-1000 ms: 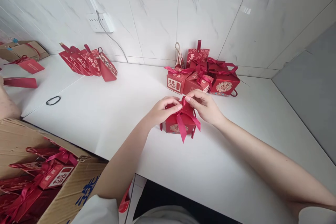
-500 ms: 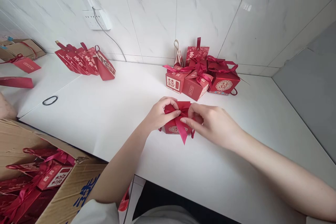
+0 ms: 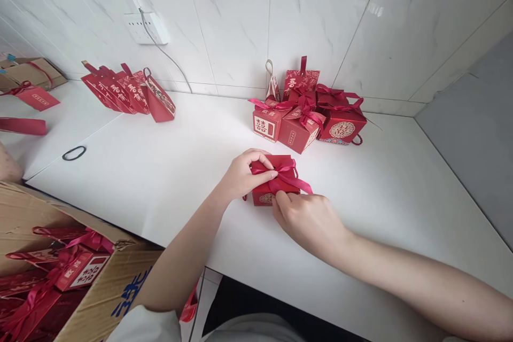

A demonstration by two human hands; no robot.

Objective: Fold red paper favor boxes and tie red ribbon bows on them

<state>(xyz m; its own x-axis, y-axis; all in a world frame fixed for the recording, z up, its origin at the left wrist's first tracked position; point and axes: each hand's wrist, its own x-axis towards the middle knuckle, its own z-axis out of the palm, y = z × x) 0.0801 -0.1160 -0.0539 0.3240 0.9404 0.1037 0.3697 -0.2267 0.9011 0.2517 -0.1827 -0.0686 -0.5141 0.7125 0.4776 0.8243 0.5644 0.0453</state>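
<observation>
A small red gift box with a gold round emblem stands on the white table in front of me. Across its top lies a pink-red satin ribbon, tied in a bow with one tail reaching out to the right. My left hand pinches the ribbon near the knot, thumb and fingers over the box top. Low at the box's front, my right hand has its fingers closed on the hanging ribbon tail, most of which the hand hides. A twisted red cord shows at the box's sides.
Several finished red boxes with bows stand against the tiled wall. Folded red boxes lean in a row at left, near a black loop. A cardboard carton of red boxes stands lower left. Part of another person's arm shows at far left.
My right hand has moved down from beside the knot to the box's front, fingers now closed around the ribbon tail. The bow's right side is now uncovered. My left hand keeps its pinch.
</observation>
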